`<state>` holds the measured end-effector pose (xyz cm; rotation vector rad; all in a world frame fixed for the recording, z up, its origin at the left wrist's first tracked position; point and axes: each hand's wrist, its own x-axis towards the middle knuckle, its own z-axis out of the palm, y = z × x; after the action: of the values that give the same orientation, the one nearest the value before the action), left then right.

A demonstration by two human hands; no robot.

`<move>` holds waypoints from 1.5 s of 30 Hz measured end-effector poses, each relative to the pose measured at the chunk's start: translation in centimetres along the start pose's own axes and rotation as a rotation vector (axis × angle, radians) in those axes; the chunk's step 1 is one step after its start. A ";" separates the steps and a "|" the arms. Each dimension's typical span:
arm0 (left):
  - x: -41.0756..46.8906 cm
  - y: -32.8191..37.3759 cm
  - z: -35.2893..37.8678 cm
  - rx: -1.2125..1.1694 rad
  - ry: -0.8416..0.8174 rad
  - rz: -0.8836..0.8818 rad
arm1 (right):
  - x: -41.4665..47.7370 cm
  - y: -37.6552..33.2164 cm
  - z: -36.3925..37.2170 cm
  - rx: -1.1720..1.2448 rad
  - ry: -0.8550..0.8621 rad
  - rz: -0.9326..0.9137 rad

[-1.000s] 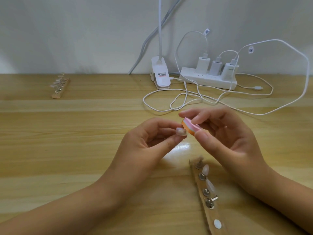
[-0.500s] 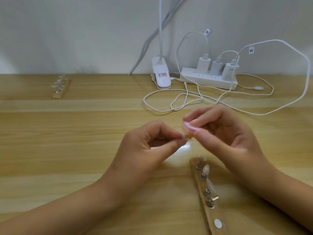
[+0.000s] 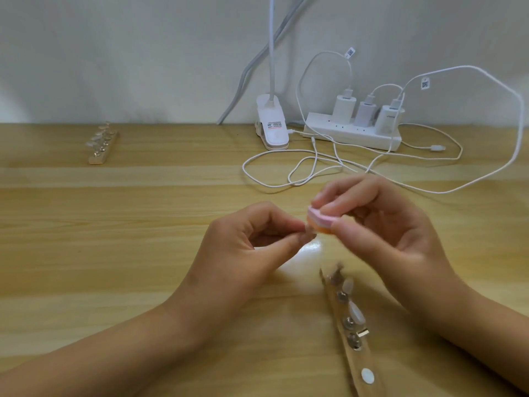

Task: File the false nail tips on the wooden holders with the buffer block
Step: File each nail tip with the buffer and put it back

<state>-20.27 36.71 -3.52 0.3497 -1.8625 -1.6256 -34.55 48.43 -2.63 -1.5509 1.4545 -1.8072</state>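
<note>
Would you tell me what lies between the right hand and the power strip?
In the head view, white cable loops lie on the table between the right hand and the power strip.

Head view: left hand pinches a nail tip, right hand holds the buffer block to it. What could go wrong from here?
1. The left hand holds the small translucent false nail tip only by a fingertip pinch; a stroke of the pink and orange buffer block could flick it out.
2. The block sits close to those fingertips and may rub skin.
3. The right hand works just above the near wooden holder; its wrist might knock the mounted tips.
</note>
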 end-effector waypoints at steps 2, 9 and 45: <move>0.0 -0.1 0.0 0.022 -0.005 -0.011 | 0.1 0.3 0.0 -0.014 0.011 0.088; 0.0 0.0 0.1 0.043 0.002 -0.034 | 0.2 0.3 0.0 -0.044 -0.022 0.090; 0.4 0.3 -0.1 -0.135 0.015 -0.138 | 0.8 1.2 -1.0 -0.108 0.057 -0.046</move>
<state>-20.47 36.48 -3.14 0.4394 -1.7394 -1.8249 -36.07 47.74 -3.10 -1.6092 1.5783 -1.8406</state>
